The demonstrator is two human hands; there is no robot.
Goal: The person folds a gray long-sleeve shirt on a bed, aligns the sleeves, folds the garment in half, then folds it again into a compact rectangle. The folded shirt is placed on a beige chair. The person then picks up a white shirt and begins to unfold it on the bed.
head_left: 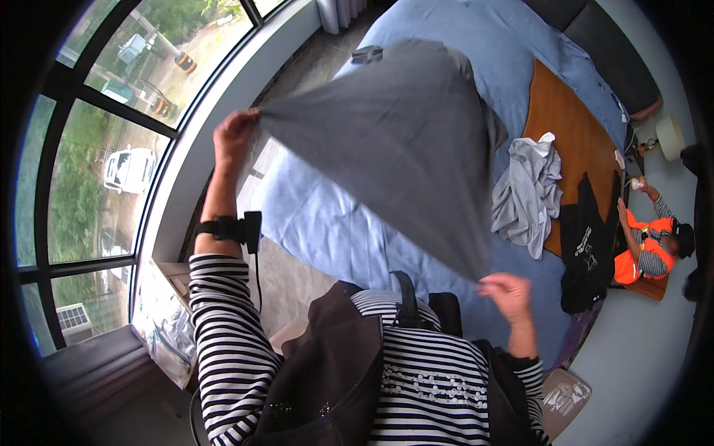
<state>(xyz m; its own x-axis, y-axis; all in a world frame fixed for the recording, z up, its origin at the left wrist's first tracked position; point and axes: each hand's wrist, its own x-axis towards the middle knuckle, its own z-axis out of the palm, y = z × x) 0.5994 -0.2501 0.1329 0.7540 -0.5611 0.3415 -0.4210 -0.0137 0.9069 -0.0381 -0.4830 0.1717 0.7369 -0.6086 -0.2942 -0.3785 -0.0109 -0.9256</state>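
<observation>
A large dark grey cloth is spread in the air over the bed, its near edge pulled taut between my hands. My left hand pinches one corner at the upper left, near the window. At the lower right my right hand grips the other corner between thumb and fingers. The cloth's far part rests on the light blue bedding; whether it is a garment or a sheet I cannot tell. To the right of the cloth lies a crumpled grey striped shirt.
Beside the shirt are a brown board-like sheet and a black printed garment. A person in an orange vest is at the right, near a lamp. A wide window runs along the left. Closer in stands a small table.
</observation>
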